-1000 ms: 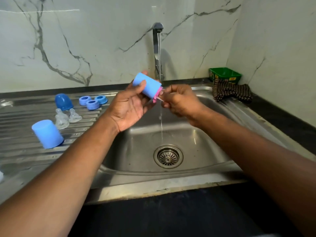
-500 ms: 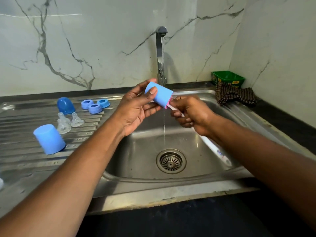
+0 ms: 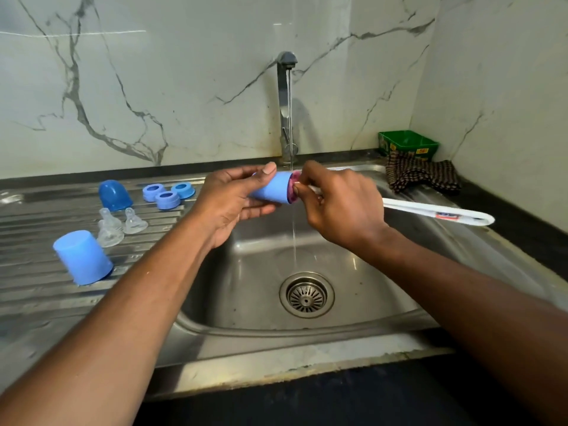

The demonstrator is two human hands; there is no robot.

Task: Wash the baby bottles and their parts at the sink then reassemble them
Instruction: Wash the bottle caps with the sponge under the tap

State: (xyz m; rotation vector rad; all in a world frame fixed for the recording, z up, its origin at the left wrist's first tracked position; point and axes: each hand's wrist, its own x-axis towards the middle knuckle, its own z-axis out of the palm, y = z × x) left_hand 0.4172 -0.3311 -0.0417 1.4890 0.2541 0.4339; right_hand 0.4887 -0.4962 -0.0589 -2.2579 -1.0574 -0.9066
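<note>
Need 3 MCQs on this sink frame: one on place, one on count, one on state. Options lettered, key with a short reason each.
1. Where does the upside-down blue bottle stand?
A. in the sink basin
B. on the draining board, left of the basin
C. on the green box

2. How many blue screw rings lie on the draining board?
A. one
B. three
C. five

3. What is the state of the tap?
A. running
B. off
C. hidden by a cloth

Key:
1 B, it stands mouth down on the ribbed steel, left of the basin.
2 B, three rings cluster beside the dark blue cap.
3 A, a thin stream falls past the bottle held by the left hand, where the right hand works the brush, down to the drain.
</note>
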